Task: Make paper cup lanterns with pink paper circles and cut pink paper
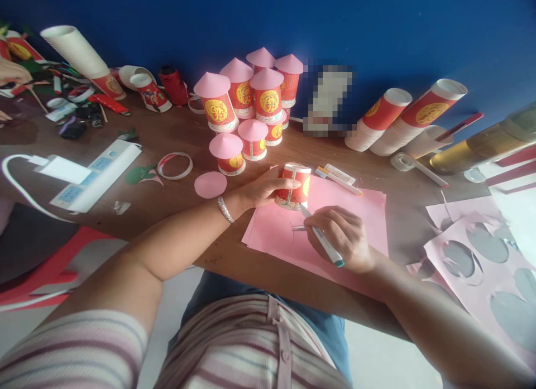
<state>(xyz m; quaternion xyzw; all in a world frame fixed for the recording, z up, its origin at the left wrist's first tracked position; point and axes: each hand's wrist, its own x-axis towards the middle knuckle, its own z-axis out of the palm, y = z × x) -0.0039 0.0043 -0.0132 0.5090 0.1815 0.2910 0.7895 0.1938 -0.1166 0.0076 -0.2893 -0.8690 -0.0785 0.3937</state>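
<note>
My left hand (270,188) is wrapped around a red and white paper cup (294,189) with a yellow emblem, standing over pink paper sheets (360,221). Green marks run along the cup's white band. In my right hand (339,235) is a white marker (329,246) with a green end, its tip close to the cup's lower edge; whether it touches I cannot tell. Behind the cup, a marker and a small white pack (340,174) lie at the paper's top edge. A pink paper disc (210,185) rests left of my left hand.
Several red cups with pink cone roofs (267,96) stand at the back. Stacked paper cups (429,113) lean on the right, beside a tape roll (404,161). A power strip (96,177) lies left; cut pink paper (473,255) lies right. A blue wall (234,20) bounds the table.
</note>
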